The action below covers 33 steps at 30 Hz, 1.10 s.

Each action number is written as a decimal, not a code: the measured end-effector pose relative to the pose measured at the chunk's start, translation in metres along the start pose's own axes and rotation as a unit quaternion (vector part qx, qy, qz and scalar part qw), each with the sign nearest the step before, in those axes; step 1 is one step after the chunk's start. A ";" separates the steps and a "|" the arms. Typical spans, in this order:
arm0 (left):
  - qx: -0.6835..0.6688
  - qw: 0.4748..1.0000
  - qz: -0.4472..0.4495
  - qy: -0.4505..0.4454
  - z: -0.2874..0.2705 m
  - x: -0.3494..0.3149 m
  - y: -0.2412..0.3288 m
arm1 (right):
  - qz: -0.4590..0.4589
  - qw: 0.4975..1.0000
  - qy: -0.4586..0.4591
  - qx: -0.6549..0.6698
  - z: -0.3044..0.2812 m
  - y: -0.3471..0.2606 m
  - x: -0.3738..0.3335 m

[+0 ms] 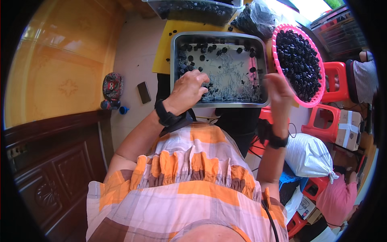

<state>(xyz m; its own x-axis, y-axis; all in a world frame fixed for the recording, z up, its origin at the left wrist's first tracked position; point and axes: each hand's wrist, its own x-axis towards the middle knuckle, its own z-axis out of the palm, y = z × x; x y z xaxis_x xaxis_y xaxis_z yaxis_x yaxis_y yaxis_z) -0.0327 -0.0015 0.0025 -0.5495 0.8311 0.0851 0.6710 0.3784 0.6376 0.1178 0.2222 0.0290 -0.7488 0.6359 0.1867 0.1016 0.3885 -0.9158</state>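
Observation:
My left hand (187, 89) reaches over the near left part of a metal tray (219, 105), its fingers bent and the thumb apart from them. No held piece shows in it, though small black round pieces (202, 58) lie close to its fingers. Many thin, clear or whitish slivers (225, 76) are spread over the tray floor among the black pieces. Beyond the tray's right rim, my right hand (279, 89) is smeared by motion beside a pink basket (321, 72) heaped with black pieces (299, 64). Whether it holds anything is hidden by the blur.
A clear bin (193, 14) of black pieces stands behind the tray on a yellow board (161, 52). Plastic bags (268, 16) lie at the back right. Red stools (334, 80), a white sack (308, 155) and other people are to the right. A phone (144, 92) lies on the left floor.

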 end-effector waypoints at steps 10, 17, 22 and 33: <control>0.168 0.986 0.003 -0.019 0.035 0.025 0.004 | -0.041 0.901 -0.215 -0.375 0.084 0.007 -0.016; -0.179 0.979 -0.098 0.010 0.020 0.016 -0.009 | -0.027 0.923 -0.193 -0.331 0.080 0.009 -0.016; -0.550 0.801 -0.229 -0.066 0.000 0.005 -0.004 | -0.043 0.928 -0.189 -0.319 0.083 0.016 -0.016; -0.544 0.812 -0.210 -0.036 0.014 -0.007 0.002 | 0.151 0.954 -0.145 0.216 0.092 -0.005 -0.022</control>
<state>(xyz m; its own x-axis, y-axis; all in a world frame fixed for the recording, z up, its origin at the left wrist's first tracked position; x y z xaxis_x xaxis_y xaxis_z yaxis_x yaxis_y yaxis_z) -0.0204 -0.0003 -0.0076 -0.5591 0.7584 -0.3350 -0.4258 0.0840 0.9009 0.0739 0.1448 -0.0033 -0.8841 0.4402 -0.1570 0.1088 -0.1328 -0.9851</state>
